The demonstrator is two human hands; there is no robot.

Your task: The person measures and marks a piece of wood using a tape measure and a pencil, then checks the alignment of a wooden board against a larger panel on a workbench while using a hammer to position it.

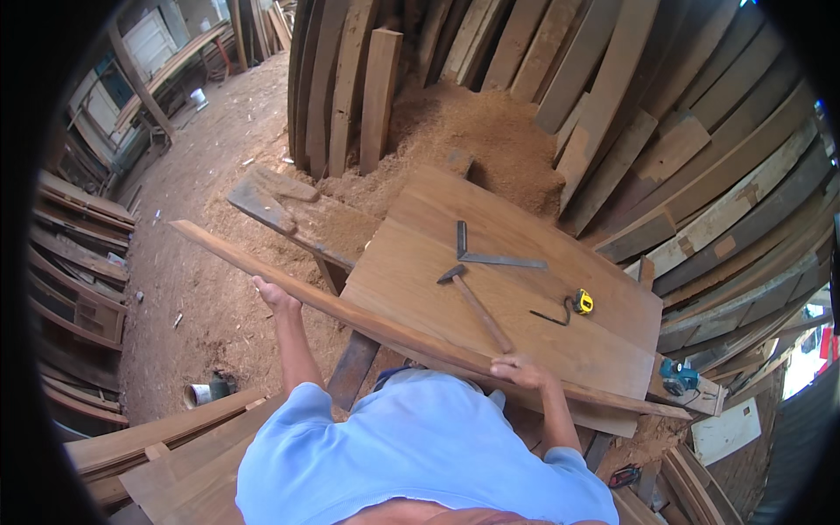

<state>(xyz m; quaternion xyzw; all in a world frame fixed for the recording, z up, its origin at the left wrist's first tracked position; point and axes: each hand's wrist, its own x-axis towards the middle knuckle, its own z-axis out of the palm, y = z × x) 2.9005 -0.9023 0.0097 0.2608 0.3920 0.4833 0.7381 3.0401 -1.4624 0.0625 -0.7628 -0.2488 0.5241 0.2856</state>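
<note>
One plank [385,328], seemingly two gripping hands [276,296]

Person seen from above. Light blue short-sleeved shirt, loose, creased across shoulders and back; sleeves end above elbows, well back from both hands. Forearms bare. Left hand [273,296] and right hand [523,371] bare: no gloves, no watch, no rings visible. No markings visible on shirt.

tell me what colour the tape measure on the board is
Yellow with a dark part; the tape measure shows in the head view, lying on the wooden board.
</note>
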